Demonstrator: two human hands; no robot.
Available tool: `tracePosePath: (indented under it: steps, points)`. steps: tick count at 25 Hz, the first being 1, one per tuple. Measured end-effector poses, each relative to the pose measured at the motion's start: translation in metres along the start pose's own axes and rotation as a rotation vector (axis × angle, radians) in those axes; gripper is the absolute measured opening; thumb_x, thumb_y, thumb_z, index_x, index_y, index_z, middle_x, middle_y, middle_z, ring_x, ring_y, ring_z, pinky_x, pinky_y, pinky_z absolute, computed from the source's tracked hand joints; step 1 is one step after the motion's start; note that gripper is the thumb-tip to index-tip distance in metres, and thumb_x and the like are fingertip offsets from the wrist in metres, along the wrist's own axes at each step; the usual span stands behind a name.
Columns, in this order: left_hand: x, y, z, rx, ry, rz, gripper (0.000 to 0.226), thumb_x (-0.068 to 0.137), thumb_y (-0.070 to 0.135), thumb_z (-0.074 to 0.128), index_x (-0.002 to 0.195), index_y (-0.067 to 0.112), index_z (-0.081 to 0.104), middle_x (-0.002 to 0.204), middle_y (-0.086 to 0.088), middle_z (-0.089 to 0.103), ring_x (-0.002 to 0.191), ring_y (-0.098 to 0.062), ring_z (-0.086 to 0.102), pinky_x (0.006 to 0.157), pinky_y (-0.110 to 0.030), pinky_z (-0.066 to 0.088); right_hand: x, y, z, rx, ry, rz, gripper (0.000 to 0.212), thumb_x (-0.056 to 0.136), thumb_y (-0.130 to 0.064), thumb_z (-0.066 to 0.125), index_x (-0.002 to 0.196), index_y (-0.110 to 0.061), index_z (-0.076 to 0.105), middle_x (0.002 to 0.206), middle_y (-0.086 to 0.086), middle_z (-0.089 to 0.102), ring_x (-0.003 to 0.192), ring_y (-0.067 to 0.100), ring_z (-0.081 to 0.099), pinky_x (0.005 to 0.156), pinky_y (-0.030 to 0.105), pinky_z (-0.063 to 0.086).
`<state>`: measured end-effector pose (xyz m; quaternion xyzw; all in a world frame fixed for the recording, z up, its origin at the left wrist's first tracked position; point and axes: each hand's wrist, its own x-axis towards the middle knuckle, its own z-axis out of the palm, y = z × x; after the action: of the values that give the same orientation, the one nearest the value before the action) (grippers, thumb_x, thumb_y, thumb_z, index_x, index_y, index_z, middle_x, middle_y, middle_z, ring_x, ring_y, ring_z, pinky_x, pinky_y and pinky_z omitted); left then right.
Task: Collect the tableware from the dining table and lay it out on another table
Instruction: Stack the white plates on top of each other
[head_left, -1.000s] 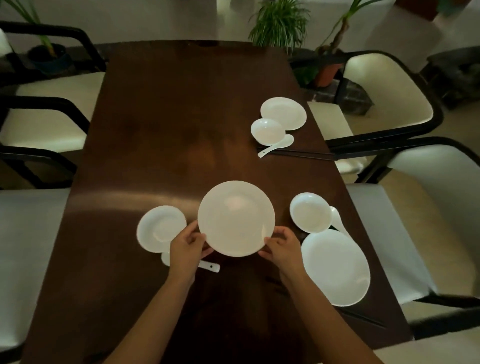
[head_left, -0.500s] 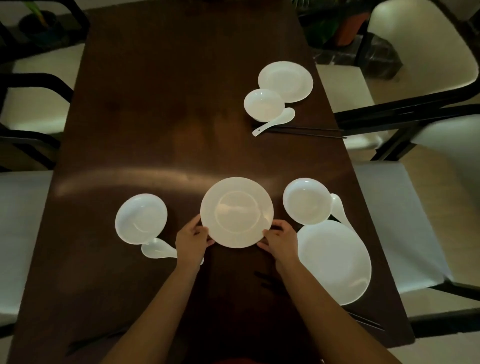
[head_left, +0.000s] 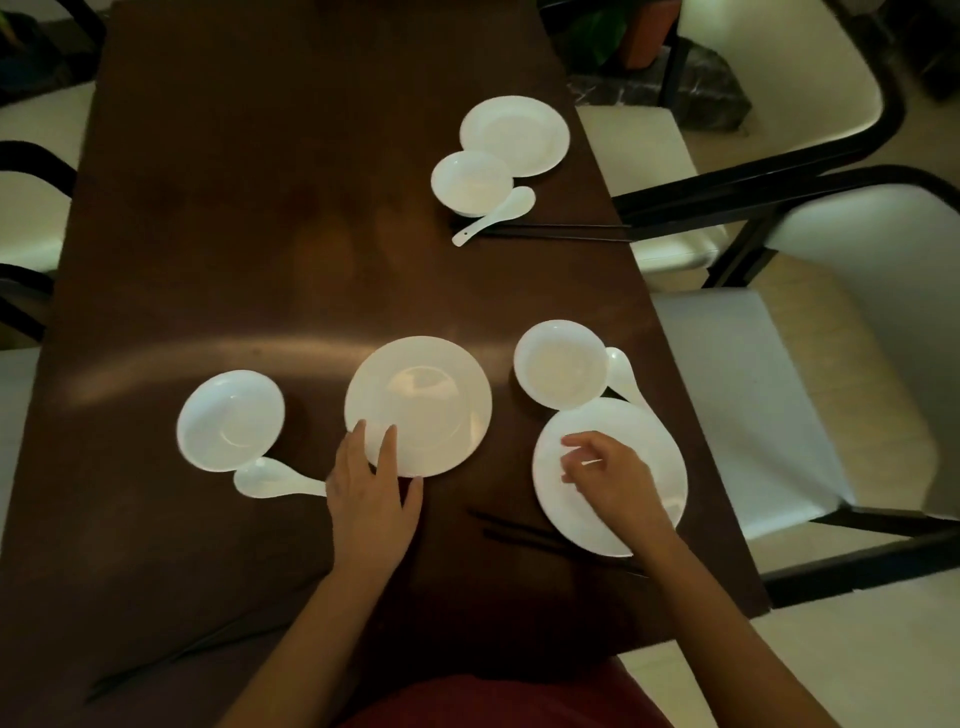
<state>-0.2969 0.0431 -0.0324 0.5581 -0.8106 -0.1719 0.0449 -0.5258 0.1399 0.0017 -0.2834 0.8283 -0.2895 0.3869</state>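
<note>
A white middle plate (head_left: 423, 400) lies on the dark wooden table (head_left: 249, 218). My left hand (head_left: 371, 493) rests on its near-left rim, fingers over the edge and thumb under it. My right hand (head_left: 608, 475) hovers over the large right plate (head_left: 652, 457), fingers loosely curled, nothing in it. A small bowl (head_left: 561, 364) with a spoon (head_left: 623, 374) sits just beyond that plate. To the left are a shallow bowl (head_left: 231, 421) and a spoon (head_left: 275, 483). Dark chopsticks (head_left: 519, 532) lie near the right plate.
At the far right of the table stand another plate (head_left: 514, 135), a small bowl (head_left: 471, 182), a spoon (head_left: 498, 213) and dark chopsticks (head_left: 561, 231). Cream chairs (head_left: 753, 395) with black frames line both long sides. More chopsticks (head_left: 171, 660) lie near the front left.
The middle plate has come down onto the table. My right hand left its rim and moved right, over the large plate. My left hand stays at the plate's edge.
</note>
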Motion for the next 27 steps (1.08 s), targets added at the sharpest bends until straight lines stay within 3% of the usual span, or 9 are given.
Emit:
tracePosePath:
  steps: [3, 5, 7, 9, 11, 14, 20, 24, 27]
  points:
    - [-0.001, 0.014, 0.009, 0.124, -0.077, 0.201, 0.068, 0.084, 0.029, 0.061, 0.143, 0.02, 0.031, 0.153, -0.019, 0.023, 0.141, -0.037, 0.02, 0.106, -0.061, 0.021, -0.01, 0.043, -0.047, -0.159, 0.217, 0.004, 0.024, 0.085, -0.017, 0.061, 0.109, -0.018, 0.063, 0.103, 0.002, 0.066, 0.091, 0.016, 0.061, 0.078, 0.022, 0.041]
    - [0.002, 0.019, 0.017, 0.21, -0.174, 0.26, 0.067, 0.089, 0.034, 0.052, 0.146, 0.026, 0.02, 0.157, -0.013, 0.013, 0.144, -0.031, 0.009, 0.11, -0.057, 0.017, -0.012, 0.068, -0.064, -0.231, 0.264, 0.07, 0.035, 0.084, -0.019, 0.064, 0.118, -0.016, 0.057, 0.114, 0.008, 0.061, 0.094, 0.02, 0.061, 0.08, 0.029, 0.046]
    - [0.004, 0.019, 0.023, 0.237, -0.227, 0.264, 0.065, 0.09, 0.035, 0.048, 0.147, 0.026, 0.017, 0.157, -0.01, 0.012, 0.145, -0.027, 0.008, 0.111, -0.054, 0.019, -0.007, 0.084, -0.071, -0.264, 0.23, 0.138, 0.048, 0.082, -0.021, 0.066, 0.127, -0.016, 0.05, 0.119, 0.009, 0.058, 0.092, 0.018, 0.059, 0.082, 0.031, 0.046]
    - [0.005, 0.02, 0.024, 0.233, -0.229, 0.264, 0.065, 0.089, 0.032, 0.051, 0.146, 0.024, 0.021, 0.156, -0.011, 0.017, 0.144, -0.028, 0.013, 0.11, -0.055, 0.023, 0.0, 0.092, -0.073, -0.208, 0.164, 0.187, 0.053, 0.081, -0.02, 0.067, 0.13, -0.015, 0.048, 0.11, 0.009, 0.063, 0.086, 0.018, 0.059, 0.082, 0.032, 0.049]
    - [0.006, 0.021, 0.024, 0.229, -0.22, 0.261, 0.066, 0.087, 0.028, 0.056, 0.145, 0.023, 0.026, 0.154, -0.013, 0.022, 0.143, -0.029, 0.017, 0.108, -0.057, 0.025, 0.005, 0.097, -0.07, -0.087, 0.118, 0.208, 0.045, 0.08, -0.017, 0.068, 0.123, -0.014, 0.053, 0.095, 0.006, 0.066, 0.083, 0.021, 0.064, 0.075, 0.036, 0.057]
    - [0.006, 0.021, 0.025, 0.222, -0.217, 0.26, 0.066, 0.085, 0.025, 0.059, 0.144, 0.021, 0.03, 0.153, -0.014, 0.026, 0.142, -0.031, 0.02, 0.106, -0.059, 0.026, 0.005, 0.099, -0.068, 0.038, 0.11, 0.203, 0.027, 0.079, -0.008, 0.065, 0.103, -0.018, 0.059, 0.087, 0.004, 0.065, 0.084, 0.024, 0.066, 0.058, 0.027, 0.058]
    - [0.009, 0.016, 0.024, 0.23, -0.244, 0.246, 0.067, 0.086, 0.027, 0.057, 0.145, 0.026, 0.025, 0.155, -0.011, 0.022, 0.143, -0.028, 0.017, 0.108, -0.057, 0.024, -0.005, 0.082, -0.087, 0.326, -0.016, 0.256, 0.023, 0.08, 0.001, 0.062, 0.092, -0.018, 0.058, 0.095, 0.007, 0.068, 0.085, 0.02, 0.067, 0.056, 0.025, 0.057]
    - [0.009, 0.017, 0.02, 0.233, -0.311, 0.219, 0.066, 0.089, 0.031, 0.049, 0.146, 0.03, 0.015, 0.157, -0.006, 0.012, 0.144, -0.024, 0.01, 0.112, -0.052, 0.02, -0.025, 0.065, -0.132, 0.34, -0.041, 0.22, 0.027, 0.079, 0.004, 0.062, 0.089, -0.021, 0.06, 0.089, 0.01, 0.071, 0.083, 0.026, 0.069, 0.06, 0.029, 0.055]
    - [0.011, 0.02, 0.016, 0.212, -0.348, 0.215, 0.065, 0.092, 0.033, 0.045, 0.147, 0.031, 0.01, 0.158, -0.003, 0.005, 0.145, -0.021, 0.003, 0.115, -0.048, 0.013, -0.03, 0.042, -0.159, 0.31, -0.119, 0.137, 0.026, 0.079, -0.002, 0.066, 0.094, -0.022, 0.061, 0.082, 0.003, 0.075, 0.075, 0.017, 0.072, 0.056, 0.023, 0.055]
